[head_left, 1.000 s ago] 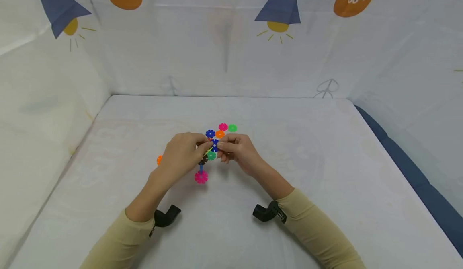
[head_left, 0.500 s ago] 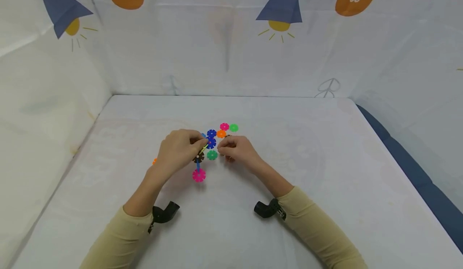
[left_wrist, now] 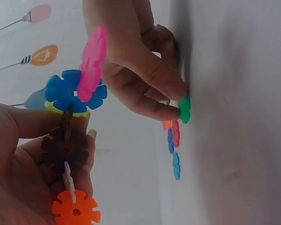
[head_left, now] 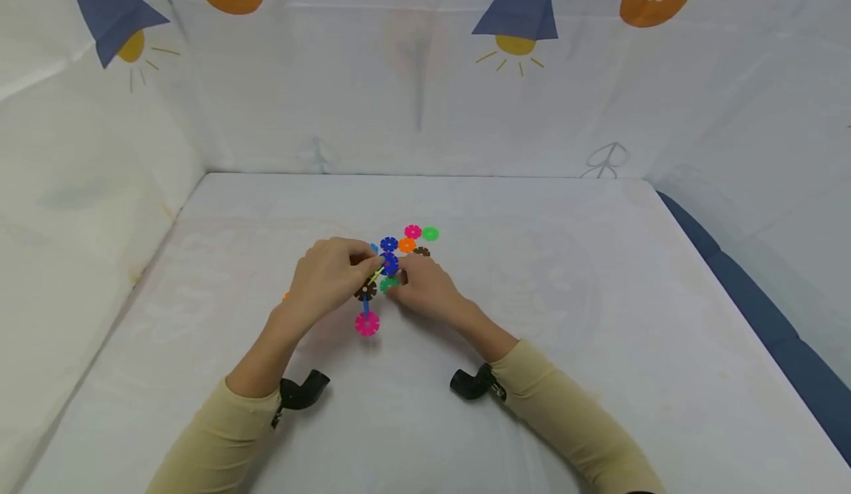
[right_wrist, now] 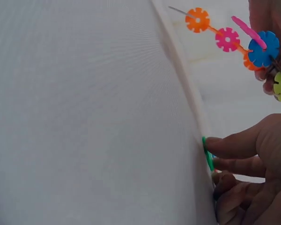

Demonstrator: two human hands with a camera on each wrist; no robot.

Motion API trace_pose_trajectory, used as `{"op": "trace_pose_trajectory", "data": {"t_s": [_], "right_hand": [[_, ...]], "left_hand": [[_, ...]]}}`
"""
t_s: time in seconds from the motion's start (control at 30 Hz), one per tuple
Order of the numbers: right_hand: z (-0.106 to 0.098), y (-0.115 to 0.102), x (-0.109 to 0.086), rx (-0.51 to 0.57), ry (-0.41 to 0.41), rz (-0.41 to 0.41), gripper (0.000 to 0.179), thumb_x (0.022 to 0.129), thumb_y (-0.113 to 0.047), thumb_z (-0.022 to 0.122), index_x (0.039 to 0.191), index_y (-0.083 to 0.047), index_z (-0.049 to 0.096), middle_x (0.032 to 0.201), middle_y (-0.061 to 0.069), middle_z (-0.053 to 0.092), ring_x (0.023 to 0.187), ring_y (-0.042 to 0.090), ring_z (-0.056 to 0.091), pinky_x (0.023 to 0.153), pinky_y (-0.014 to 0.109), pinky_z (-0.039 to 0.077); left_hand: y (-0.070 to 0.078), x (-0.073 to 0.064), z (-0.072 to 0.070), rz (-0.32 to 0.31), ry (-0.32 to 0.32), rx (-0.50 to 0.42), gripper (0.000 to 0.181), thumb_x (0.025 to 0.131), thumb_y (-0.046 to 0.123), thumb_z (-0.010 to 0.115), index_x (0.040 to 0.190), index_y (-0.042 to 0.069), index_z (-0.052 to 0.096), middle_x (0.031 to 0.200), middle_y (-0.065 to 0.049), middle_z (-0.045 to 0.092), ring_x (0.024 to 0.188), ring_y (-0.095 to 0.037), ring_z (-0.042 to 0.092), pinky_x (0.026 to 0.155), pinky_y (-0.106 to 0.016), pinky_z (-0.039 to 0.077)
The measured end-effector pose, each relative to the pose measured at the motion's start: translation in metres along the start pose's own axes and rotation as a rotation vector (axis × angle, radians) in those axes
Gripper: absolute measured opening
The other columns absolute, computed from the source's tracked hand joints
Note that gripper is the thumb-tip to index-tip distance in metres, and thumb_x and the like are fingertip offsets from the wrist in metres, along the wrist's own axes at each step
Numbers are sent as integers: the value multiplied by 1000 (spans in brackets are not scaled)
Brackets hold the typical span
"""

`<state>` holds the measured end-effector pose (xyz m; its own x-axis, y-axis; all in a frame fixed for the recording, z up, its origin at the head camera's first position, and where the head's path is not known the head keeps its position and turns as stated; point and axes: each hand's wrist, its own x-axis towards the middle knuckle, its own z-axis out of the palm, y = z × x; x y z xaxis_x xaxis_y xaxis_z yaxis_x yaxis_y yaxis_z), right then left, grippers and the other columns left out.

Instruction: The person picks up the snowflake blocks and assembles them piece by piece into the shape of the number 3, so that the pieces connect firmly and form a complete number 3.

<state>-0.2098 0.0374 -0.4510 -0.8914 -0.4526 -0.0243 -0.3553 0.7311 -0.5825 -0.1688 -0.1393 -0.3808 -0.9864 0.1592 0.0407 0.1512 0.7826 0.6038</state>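
Right hand (head_left: 428,285) shifted, now pinching green disc (left_wrist: 185,109)

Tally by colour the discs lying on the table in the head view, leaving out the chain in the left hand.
Green: 2, a light green disc and a deeper green disc pinched by the right hand
Pink disc: 1
Orange disc: 1
Dark blue disc: 1
Brown disc, partly hidden: 1
Light blue disc, partly hidden: 1
Total: 7 visible

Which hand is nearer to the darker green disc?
The right hand: it touches the darker green disc, down at the table. The left hand is off to its left, above the table, holding a chain of joined discs.
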Motion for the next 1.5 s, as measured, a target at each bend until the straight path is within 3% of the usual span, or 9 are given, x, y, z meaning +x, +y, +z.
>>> {"op": "trace_pose_trajectory", "data": {"t_s": [0.17,0.3,0.47,0.6,0.73,0.93,1.27,1.5], "right_hand": [[-3,-2,-1,54,-69,-4,18,80,-16,79,88,-6,66,82,4,56,73,17,49,59,24,39],[-6,-1,0,114,-134,-2,21,79,-12,79,95,-8,64,88,5,60,78,19,52,65,26,45],[-5,3,0,179,-146,-17,21,83,-9,76,98,-9,62,91,4,66,79,17,57,70,25,50],[-7,8,-2,279,-33,-23,13,83,-6,74,94,-9,68,89,4,69,74,16,62,66,25,54],[-14,14,-6,463,103,-8,5,85,-5,73,89,-7,73,86,7,72,72,16,70,67,27,59],[-25,17,-11,642,179,-45,6,91,-4,68,93,-2,74,89,15,74,80,26,75,75,30,62],[-35,12,-21,712,292,-189,7,92,-4,68,95,0,73,93,20,74,85,35,74,79,30,61],[-37,7,-24,585,365,-274,7,90,-4,70,89,-5,77,87,10,75,77,21,74,75,28,61]], "left_hand": [[-2,0,-1,-3,-21,-10,19,96,31,64,88,19,76,74,2,67,69,-17,57,55,-29,43],[-2,0,0,2,-37,-21,19,96,30,64,88,17,76,72,1,66,66,-17,55,54,-29,42],[-3,-1,-1,-13,-36,-26,19,96,31,63,91,18,77,77,1,68,71,-18,57,56,-28,43],[-2,-1,-4,-14,-28,-29,19,96,30,64,93,18,77,79,1,70,73,-18,59,58,-29,44],[-1,1,-6,-7,-30,-31,19,96,30,64,96,17,77,80,0,71,73,-18,60,58,-29,46],[-1,3,-7,-8,-28,-36,19,96,30,64,96,17,78,84,1,73,76,-18,62,60,-29,47],[-5,3,-11,-26,-15,-55,19,96,31,62,93,19,78,84,1,73,79,-18,63,61,-30,46],[-5,4,-8,-16,-18,-79,19,96,31,63,90,19,77,78,1,71,74,-17,61,59,-30,44]]}}
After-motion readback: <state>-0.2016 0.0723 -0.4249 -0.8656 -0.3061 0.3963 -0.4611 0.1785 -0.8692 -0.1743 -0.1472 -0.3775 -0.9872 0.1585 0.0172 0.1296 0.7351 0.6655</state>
